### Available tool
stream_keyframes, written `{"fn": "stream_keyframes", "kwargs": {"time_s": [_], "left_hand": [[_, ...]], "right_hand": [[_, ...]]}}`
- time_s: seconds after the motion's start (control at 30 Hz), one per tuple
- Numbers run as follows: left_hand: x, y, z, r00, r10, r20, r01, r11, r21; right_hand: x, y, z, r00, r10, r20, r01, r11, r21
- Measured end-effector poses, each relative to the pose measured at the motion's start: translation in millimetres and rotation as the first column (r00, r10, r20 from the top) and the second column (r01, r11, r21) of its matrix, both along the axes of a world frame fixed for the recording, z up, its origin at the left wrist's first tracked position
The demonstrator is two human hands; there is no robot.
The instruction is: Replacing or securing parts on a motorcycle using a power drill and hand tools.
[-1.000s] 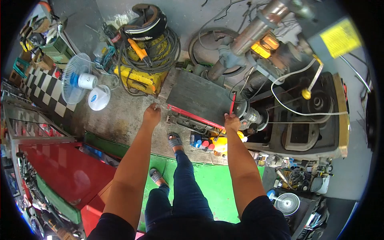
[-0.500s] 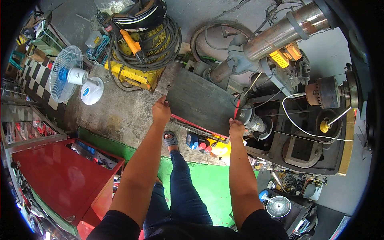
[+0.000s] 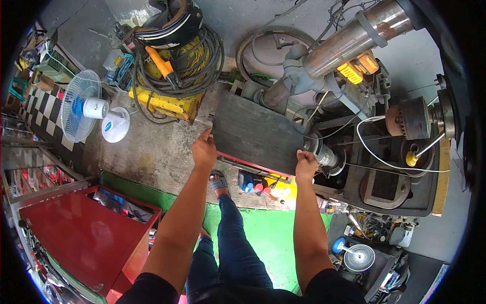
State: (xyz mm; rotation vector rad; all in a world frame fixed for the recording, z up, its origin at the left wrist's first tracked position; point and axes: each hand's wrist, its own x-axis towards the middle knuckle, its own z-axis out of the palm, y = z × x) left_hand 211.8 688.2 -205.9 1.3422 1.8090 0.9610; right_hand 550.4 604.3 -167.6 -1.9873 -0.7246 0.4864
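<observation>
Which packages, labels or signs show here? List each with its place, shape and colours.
Round blue label: on the white fan base, left of the left hand.
Small bottles, red and blue caps: on the floor under the dark flat panel that both hands hold, right hand included.
Green carton: far left, box-shaped.

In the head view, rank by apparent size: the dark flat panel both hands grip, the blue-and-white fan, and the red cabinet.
1. Red cabinet, though it lies nearer the camera, which inflates it.
2. Dark flat panel, gripped by the left hand and right hand.
3. Blue-and-white fan, clearly smallest.
</observation>
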Motion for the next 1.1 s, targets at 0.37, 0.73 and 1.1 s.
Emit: {"fn": "stream_keyframes", "kwargs": {"time_s": [0.37,0.73,1.1], "left_hand": [[15.5,-0.1,16.8,0.995,0.013,0.095,-0.015,1.0,0.017],[34.1,-7.4,18.3,0.987,0.11,-0.117,-0.114,0.993,-0.033],[26.8,0.4,19.3,0.982,0.165,-0.088,-0.171,0.984,-0.056]], "right_hand": [[9.8,-1.4,47.9,0.994,-0.022,0.111,0.002,0.984,0.178],[31.5,-25.1,-55.9,0.999,0.028,-0.035,-0.029,0.999,-0.031],[25.2,-23.7,-77.5,0.999,0.018,0.045,-0.016,0.998,-0.062]]}}
